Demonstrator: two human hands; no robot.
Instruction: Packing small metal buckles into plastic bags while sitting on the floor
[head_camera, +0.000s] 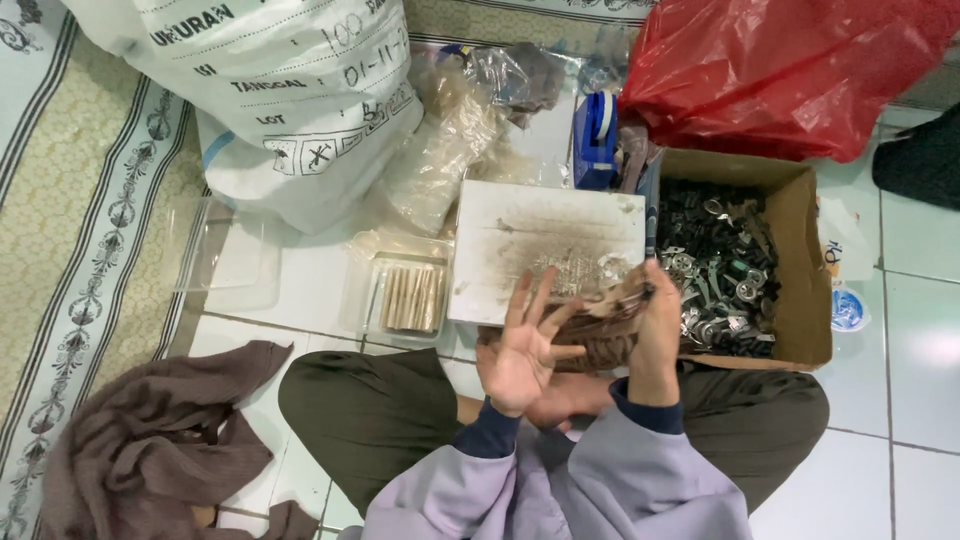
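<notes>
My left hand (520, 345) is raised palm-up with its fingers spread, empty, just in front of a dirty white board (545, 245). My right hand (655, 330) is closed on a crumpled brown paper bundle (605, 320) that stretches between the two hands; the left fingertips touch its edge. To the right stands a cardboard box (805, 270) filled with several small dark and silver metal parts (715, 270). I sit cross-legged on a white tiled floor.
A clear tray of brown sticks (410, 297) lies left of the board. Behind are a large white sack (290, 90), clear plastic bags (455, 130), a blue tape dispenser (597, 135) and a red plastic bag (780, 65). A brown cloth (160, 440) lies front left.
</notes>
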